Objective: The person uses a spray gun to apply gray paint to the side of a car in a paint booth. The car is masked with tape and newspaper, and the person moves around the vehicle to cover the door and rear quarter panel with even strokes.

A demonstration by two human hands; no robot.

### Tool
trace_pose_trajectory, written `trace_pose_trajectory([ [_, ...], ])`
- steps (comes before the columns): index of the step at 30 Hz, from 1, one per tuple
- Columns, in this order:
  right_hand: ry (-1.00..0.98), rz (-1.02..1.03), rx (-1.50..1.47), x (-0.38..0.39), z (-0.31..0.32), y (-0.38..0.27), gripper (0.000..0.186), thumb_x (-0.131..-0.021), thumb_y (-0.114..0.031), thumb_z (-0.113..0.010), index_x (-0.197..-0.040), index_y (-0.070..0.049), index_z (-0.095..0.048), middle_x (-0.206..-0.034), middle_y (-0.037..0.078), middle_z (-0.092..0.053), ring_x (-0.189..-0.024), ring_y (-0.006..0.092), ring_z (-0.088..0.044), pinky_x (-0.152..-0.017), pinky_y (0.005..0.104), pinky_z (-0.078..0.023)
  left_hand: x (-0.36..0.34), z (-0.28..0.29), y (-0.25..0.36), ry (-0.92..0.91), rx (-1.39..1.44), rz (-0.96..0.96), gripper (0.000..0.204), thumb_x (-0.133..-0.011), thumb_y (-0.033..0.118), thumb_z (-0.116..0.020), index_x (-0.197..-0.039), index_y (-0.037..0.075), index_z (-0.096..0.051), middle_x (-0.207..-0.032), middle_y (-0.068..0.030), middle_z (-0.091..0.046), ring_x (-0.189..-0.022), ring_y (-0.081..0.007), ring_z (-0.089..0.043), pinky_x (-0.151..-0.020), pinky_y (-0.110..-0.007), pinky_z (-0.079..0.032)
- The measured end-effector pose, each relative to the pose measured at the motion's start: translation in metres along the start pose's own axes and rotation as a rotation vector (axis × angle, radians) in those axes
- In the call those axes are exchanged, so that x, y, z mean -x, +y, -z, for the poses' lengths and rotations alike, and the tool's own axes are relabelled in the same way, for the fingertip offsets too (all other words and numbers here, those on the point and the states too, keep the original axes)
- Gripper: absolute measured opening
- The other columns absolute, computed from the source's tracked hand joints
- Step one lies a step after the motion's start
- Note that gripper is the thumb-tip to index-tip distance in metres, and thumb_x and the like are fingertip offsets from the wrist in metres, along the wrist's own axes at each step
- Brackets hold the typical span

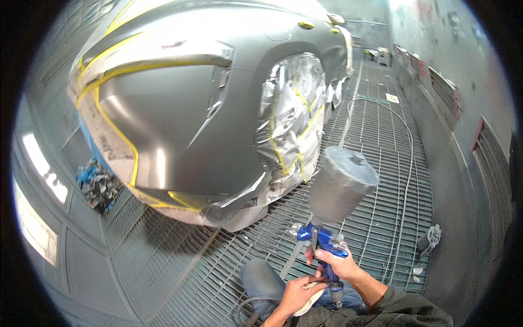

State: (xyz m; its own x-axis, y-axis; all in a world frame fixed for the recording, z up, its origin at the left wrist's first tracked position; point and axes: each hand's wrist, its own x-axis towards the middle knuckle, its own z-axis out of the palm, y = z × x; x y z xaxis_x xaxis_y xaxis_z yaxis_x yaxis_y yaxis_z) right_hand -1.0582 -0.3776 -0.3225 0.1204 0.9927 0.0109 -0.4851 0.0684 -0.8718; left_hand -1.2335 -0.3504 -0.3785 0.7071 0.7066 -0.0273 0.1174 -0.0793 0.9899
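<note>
The spray gun (326, 242) has a blue body and a grey cup. At eleven o'clock, the car body (180, 120) is glossy silver-grey, edged with yellow masking tape (117, 133); silvery crinkled film (291, 117) covers its wheel. The floor grating (376, 212) is grey.

Head view — downward, close over hands (321, 278)

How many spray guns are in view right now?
2. One spray gun, blue with a grey cup, is in the right hand, with the left hand at its base. A second gun lies on the floor grating to the right. Others may be hidden behind the car.
</note>
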Motion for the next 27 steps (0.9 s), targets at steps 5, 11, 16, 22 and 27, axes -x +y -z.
trace_pose_trajectory([
  [5, 0.238, 0.185, 0.3, -0.018, -0.007, 0.008, 0.084, -0.088, 0.003, -0.056, -0.159, -0.013, -0.015, -0.134, 0.015, -0.054, -0.11, 0.0206, -0.06, -0.073, 0.0323, -0.059, -0.031, 0.02, 0.046, 0.234, -0.194, -0.117, 0.015, -0.08, 0.013, -0.083, -0.086, 0.001, -0.075, -0.076, -0.0051, -0.073, -0.068, -0.0071, -0.063, -0.062, -0.025, -0.051],
  [11, 0.4, 0.492, 0.873, -0.034, 0.001, 0.036, 0.087, -0.087, -0.016, -0.065, -0.158, -0.005, -0.014, -0.14, 0.024, -0.047, -0.124, 0.0351, -0.053, -0.105, 0.0407, -0.043, -0.073, 0.009, 0.114, 0.303, -0.738, -0.273, 0.033, -0.074, 0.03, -0.082, -0.074, 0.001, -0.066, -0.063, -0.012, -0.065, -0.055, -0.02, -0.064, -0.056, -0.032, -0.05],
  [16, 0.407, 0.336, 0.762, -0.031, -0.002, 0.038, 0.079, -0.092, -0.018, -0.057, -0.157, -0.004, -0.014, -0.136, 0.027, -0.046, -0.124, 0.0415, -0.05, -0.104, 0.0436, -0.041, -0.084, 0.002, 0.115, 0.393, -1.005, -0.462, 0.028, -0.078, 0.027, -0.077, -0.07, 0.005, -0.062, -0.063, -0.0131, -0.065, -0.054, -0.0299, -0.064, -0.052, -0.038, -0.049],
  [22, 0.426, 0.348, 0.707, -0.031, -0.002, 0.04, 0.072, -0.096, -0.015, -0.053, -0.156, -0.004, -0.016, -0.138, 0.026, -0.046, -0.126, 0.0402, -0.049, -0.105, 0.0421, -0.04, -0.086, -0.003, 0.108, 0.392, -1.251, -0.606, 0.033, -0.082, 0.025, -0.074, -0.064, 0.006, -0.055, -0.058, -0.0118, -0.06, -0.049, -0.031, -0.058, -0.047, -0.04, -0.044],
  [27, 0.453, 0.502, 0.677, -0.039, 0.018, 0.041, 0.067, -0.096, -0.023, -0.059, -0.153, -0.004, -0.03, -0.106, 0.022, -0.059, -0.097, 0.0353, -0.062, -0.085, 0.0431, -0.049, -0.083, -0.002, 0.108, 0.253, -1.048, -0.517, 0.035, -0.085, 0.029, -0.076, -0.067, 0.004, -0.059, -0.062, -0.0128, -0.063, -0.051, -0.0303, -0.061, -0.049, -0.038, -0.045],
])
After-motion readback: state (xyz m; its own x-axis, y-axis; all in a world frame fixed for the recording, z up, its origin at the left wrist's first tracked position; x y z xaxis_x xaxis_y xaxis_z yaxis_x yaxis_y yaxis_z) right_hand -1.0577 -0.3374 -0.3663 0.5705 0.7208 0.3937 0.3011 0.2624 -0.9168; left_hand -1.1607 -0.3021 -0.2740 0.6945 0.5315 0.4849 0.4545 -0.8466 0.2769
